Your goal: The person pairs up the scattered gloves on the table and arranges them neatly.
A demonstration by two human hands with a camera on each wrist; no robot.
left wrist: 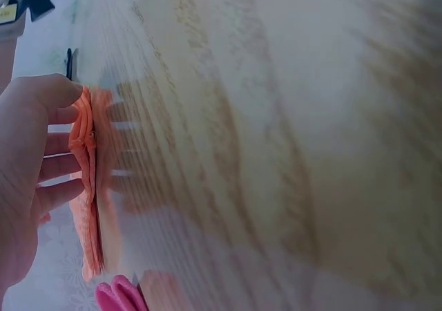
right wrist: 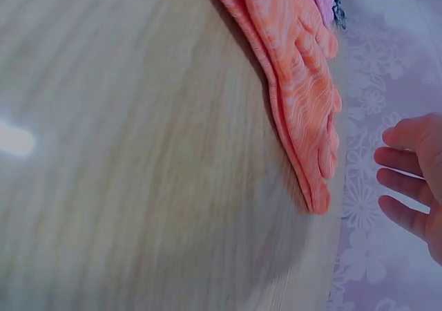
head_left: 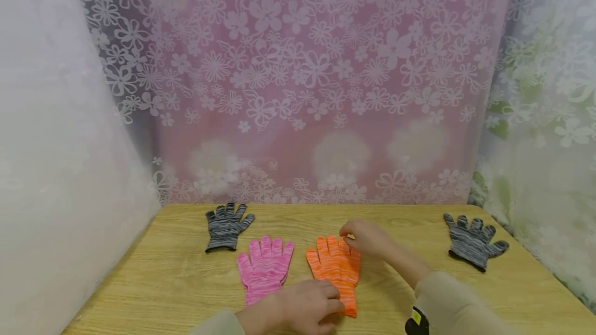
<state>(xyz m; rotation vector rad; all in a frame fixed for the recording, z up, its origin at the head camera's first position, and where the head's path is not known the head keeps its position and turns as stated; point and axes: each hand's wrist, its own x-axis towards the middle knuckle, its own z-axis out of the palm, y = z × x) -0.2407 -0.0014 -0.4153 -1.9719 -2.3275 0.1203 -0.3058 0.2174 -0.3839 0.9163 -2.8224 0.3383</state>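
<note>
An orange knit glove [head_left: 331,263] lies flat with its fingers pointing to the far side; its edge shows two layers in the right wrist view. My left hand [head_left: 304,301] reaches over its cuff, and in the left wrist view the fairly straight fingers [left wrist: 61,166] touch the orange knit [left wrist: 84,214]. By the glove's fingertips hovers my right hand [head_left: 368,239], loosely bent. The right wrist view shows that hand [right wrist: 421,166] apart from the orange fabric [right wrist: 304,83], holding nothing. Left of the orange glove is a pink knit glove [head_left: 265,268], its cuff partly behind my left hand.
Two grey-and-black knit gloves lie farther out on the wooden table [head_left: 163,273]: one grey glove [head_left: 224,229] at the back left, another grey glove [head_left: 472,242] at the right. Flower-patterned curtains [head_left: 316,92] hang behind the table and along both sides.
</note>
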